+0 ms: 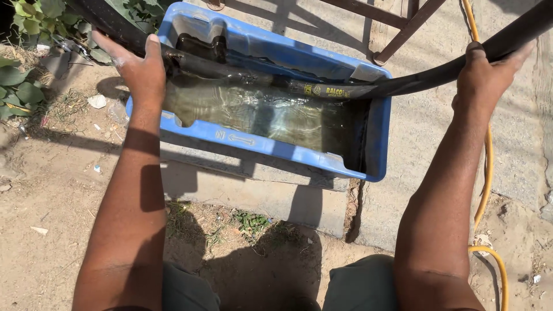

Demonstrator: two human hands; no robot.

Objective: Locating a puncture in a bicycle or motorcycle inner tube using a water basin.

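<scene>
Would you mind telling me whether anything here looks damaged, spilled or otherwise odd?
Nothing looks damaged or spilled. The left hand and right hand stretch a black rubber tube across the blue tub, its middle dipping into murky water. A yellow hose trails along the ground.

We see the tub (262, 145) on a slab (259, 198), water (253, 109) inside; the tube (345, 90) lies across it (partly in water), a hose (488, 173) to the right.
</scene>
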